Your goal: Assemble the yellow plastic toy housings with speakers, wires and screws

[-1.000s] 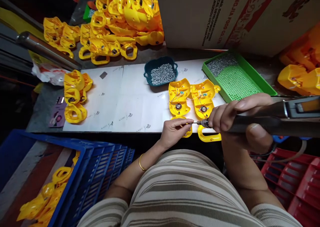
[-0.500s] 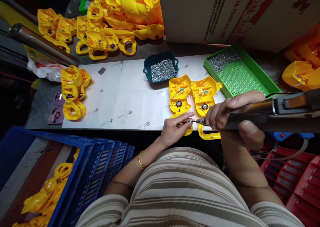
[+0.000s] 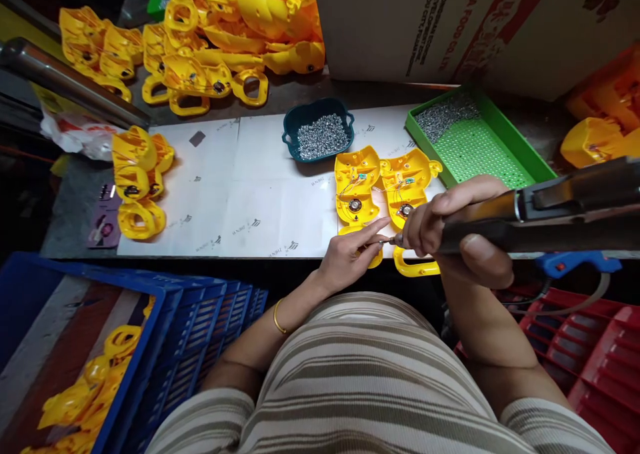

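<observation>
Two yellow plastic shell halves (image 3: pixel 383 186) with wires and small round speakers lie open side by side at the near edge of the white table sheet (image 3: pixel 260 194). My right hand (image 3: pixel 453 231) is closed around a dark electric screwdriver (image 3: pixel 540 214) held level, its bit pointing left. My left hand (image 3: pixel 350 254) pinches something tiny at the bit's tip, too small to name, just above the shells' handle loops (image 3: pixel 415 267).
A dark teal dish of screws (image 3: pixel 320 135) and a green tray (image 3: pixel 500 149) with screws stand behind the shells. Heaps of yellow parts (image 3: pixel 137 184) lie left and at the back (image 3: pixel 225 34). A cardboard box (image 3: pixel 465 21), a blue crate (image 3: pixel 165 334) and red crates (image 3: pixel 600 367) surround me.
Both hands stay together at the screwdriver's tip. The screwdriver has tilted slightly upward at its rear, and the view has shifted a little down the table.
</observation>
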`<state>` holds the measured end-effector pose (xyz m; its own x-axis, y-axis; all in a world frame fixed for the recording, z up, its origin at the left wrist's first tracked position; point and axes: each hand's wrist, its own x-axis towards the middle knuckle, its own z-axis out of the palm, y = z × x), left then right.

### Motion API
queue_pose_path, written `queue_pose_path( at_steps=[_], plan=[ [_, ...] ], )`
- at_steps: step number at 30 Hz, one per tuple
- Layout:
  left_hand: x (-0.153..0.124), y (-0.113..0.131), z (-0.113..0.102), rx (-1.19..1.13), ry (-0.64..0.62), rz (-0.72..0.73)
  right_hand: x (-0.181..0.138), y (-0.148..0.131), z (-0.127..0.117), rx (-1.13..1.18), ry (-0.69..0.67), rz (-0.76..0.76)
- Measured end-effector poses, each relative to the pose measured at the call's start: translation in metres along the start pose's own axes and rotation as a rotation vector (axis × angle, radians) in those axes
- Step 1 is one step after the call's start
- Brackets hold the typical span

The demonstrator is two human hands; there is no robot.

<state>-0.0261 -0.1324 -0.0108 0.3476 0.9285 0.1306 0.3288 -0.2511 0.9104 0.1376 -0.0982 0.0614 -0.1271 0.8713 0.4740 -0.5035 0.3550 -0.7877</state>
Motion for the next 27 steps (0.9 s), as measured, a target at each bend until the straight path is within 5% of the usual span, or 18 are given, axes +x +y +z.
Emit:
queue_pose_path(
  at_steps=[5, 8, 18, 27],
  plan=[
    [0.001, 0.000, -0.011, 0.329, 0.137, 0.230, 0.002, -0.004, -0.002, -0.028, -0.025, -0.052],
    [-0.005, -0.006, -0.019, 0.596, 0.247, 0.247, 0.005, -0.003, -0.005, -0.053, 0.024, -0.124],
    [-0.026, -0.017, -0.009, 0.757, -0.005, 0.158, 0.023, 0.017, -0.011, -0.137, 0.051, -0.094],
    [-0.023, -0.010, 0.004, 0.648, -0.016, 0.206, 0.030, 0.058, -0.013, -0.148, 0.029, -0.068]
  ],
)
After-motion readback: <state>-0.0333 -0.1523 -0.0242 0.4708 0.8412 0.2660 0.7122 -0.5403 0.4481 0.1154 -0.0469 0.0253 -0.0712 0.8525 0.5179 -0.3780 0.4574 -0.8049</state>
